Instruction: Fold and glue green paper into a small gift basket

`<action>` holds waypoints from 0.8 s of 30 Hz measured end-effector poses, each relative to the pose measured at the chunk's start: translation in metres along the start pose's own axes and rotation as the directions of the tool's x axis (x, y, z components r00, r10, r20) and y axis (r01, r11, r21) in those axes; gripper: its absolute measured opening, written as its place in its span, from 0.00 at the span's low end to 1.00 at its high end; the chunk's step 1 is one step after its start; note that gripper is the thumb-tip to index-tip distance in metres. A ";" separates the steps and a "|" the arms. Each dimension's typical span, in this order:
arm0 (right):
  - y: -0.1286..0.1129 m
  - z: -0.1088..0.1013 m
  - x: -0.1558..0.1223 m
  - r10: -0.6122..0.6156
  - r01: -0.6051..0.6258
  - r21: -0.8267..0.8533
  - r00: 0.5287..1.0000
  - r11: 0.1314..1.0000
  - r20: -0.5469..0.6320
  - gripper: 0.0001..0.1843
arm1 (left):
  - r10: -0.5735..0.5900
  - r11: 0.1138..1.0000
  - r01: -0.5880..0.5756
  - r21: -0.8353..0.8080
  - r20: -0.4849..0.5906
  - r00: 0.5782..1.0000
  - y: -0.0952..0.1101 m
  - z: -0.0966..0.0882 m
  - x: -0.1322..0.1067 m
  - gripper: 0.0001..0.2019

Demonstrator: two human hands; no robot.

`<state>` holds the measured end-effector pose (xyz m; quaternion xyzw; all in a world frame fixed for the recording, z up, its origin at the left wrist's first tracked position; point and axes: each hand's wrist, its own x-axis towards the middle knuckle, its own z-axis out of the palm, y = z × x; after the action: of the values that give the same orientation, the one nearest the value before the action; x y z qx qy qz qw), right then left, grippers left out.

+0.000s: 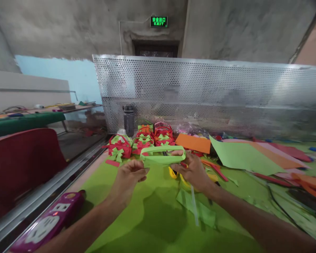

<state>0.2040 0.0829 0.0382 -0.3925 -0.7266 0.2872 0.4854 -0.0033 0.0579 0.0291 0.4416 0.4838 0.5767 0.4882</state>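
Both hands hold up a light green paper loop (162, 155) above the green table cover (152, 218). My left hand (130, 175) pinches the loop's left end with closed fingers. On the loop's right side, my right hand (193, 170) grips it with fingers curled around the strip. Yellow-handled scissors (175, 174) lie on the table just under my right hand. A thin white stick (194, 205) lies below my right wrist.
Several red and green paper baskets (142, 142) stand behind the loop, beside a dark bottle (129, 120). Orange, green and pink sheets (252, 156) spread to the right. A purple power strip (51, 221) lies at the lower left by a red chair (21, 161). A perforated metal screen (210, 95) backs the table.
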 end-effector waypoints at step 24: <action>0.003 -0.011 0.009 0.361 -0.372 0.187 0.928 0.909 0.091 0.17 | -0.233 0.956 0.242 -0.164 0.072 0.970 -0.004 0.009 -0.005 0.10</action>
<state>0.2128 0.0927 0.0437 -0.4630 -0.6200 0.4556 0.4400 0.0071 0.0544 0.0267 0.3516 0.4690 0.5417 0.6024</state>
